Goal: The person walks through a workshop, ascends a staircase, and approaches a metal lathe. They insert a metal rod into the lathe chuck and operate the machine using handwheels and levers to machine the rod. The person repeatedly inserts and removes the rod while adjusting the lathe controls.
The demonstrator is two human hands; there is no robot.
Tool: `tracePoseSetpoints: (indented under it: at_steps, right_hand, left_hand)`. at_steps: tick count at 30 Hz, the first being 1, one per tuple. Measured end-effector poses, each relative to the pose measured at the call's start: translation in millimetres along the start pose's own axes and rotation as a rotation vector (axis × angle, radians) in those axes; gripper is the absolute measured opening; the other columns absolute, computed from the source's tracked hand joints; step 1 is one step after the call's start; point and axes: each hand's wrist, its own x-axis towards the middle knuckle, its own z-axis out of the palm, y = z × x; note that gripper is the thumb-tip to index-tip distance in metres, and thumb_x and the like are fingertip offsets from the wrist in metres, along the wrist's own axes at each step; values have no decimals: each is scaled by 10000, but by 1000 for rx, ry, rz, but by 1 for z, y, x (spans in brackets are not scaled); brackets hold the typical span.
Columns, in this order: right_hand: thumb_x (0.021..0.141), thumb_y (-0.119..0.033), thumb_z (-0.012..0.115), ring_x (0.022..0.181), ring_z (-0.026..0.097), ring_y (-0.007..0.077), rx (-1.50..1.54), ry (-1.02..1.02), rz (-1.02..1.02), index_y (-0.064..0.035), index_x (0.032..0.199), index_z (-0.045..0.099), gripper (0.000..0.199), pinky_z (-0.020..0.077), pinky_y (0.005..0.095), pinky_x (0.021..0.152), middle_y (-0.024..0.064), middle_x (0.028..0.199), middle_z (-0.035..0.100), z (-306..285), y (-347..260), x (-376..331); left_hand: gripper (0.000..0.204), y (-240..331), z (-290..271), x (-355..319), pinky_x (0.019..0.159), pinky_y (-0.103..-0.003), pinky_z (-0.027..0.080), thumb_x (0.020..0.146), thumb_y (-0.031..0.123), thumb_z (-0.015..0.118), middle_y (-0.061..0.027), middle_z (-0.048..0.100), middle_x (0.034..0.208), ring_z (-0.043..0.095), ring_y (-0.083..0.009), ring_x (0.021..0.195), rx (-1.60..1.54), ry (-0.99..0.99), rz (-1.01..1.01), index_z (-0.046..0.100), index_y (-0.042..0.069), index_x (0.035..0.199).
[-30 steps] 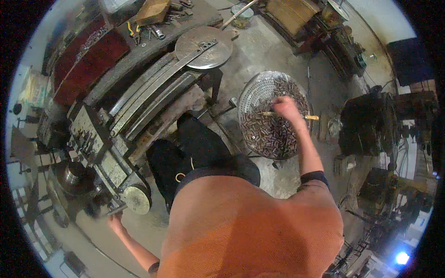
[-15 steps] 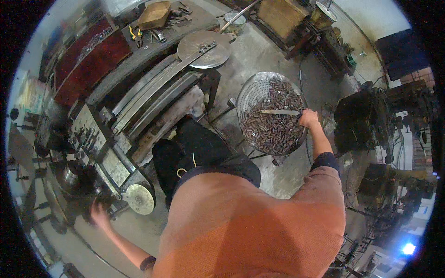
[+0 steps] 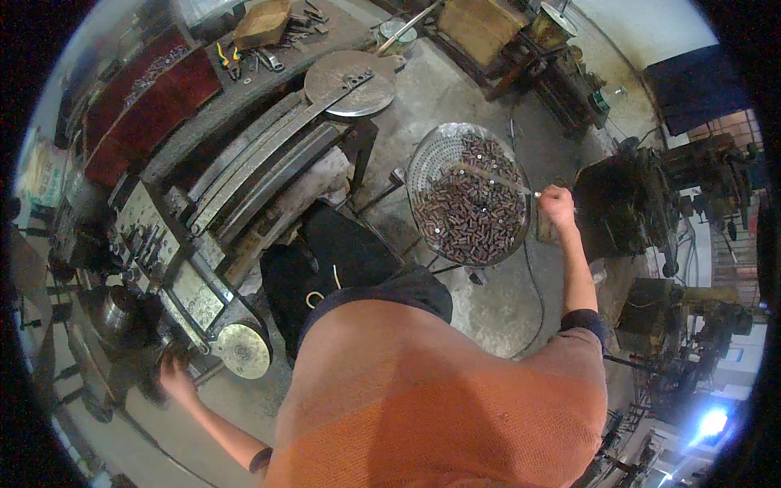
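While I stand over the lathe (image 3: 154, 268), my right hand (image 3: 556, 205) is closed in a fist round the near end of a thin metal rod (image 3: 496, 180); rod's long axis runs from my fist up and leftward, its far end lying over the small rusty cylindrical parts (image 3: 472, 215) heaped in the round perforated metal basket (image 3: 431, 159); basket sits on a stand above the concrete floor (image 3: 504, 301), just left of my right hand; my left hand (image 3: 172, 376) is down at the lathe's near end, beside a round metal disc (image 3: 241, 350), fingers curled against a dark fitting; cannot tell whether it grips or only touches; long steel bars (image 3: 252, 167) lie on the surface beyond.
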Motion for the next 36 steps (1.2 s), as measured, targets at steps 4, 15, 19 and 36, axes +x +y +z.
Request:
tracePoseSetpoints:
  at_steps: [4, 15, 19, 36]
  right_hand:
    - [661, -110, 414, 514, 495, 151, 920, -128, -50, 23, 584, 572, 220, 396, 273, 476, 83, 608, 558, 26, -10, 14]
    - [785, -187, 378, 414, 290, 53, 1449, -362, 374, 21, 891, 505, 265, 220, 192, 346, -8, 598, 400, 85, -159, 95]
    - [768, -197, 365, 374, 266, 64, 1459, -325, 334, 49, 892, 501, 307, 210, 202, 329, -9, 564, 381, 102, -171, 153]
    - [708, -177, 493, 448, 406, 77, 1053, 300, -117, 14, 761, 623, 238, 307, 212, 401, 10, 554, 482, 86, -244, 248]
  left_hand:
    - [299, 5, 0, -4, 803, -304, 415, 791, 68, 491, -151, 550, 1027, 533, -212, 929, 260, 59, 177, 494, -63, 1060]
    - [293, 13, 1, -13, 788, -282, 421, 799, 82, 505, -153, 562, 999, 546, -193, 895, 107, 107, -12, 495, -69, 1049]
    - [283, 7, 1, -10, 777, -286, 425, 778, 75, 524, -148, 564, 996, 551, -189, 887, 130, 135, 13, 515, -59, 1028]
    - [244, 17, 5, -8, 653, -277, 451, 762, 41, 530, -123, 585, 813, 565, -176, 736, 282, 153, -14, 521, -78, 975]
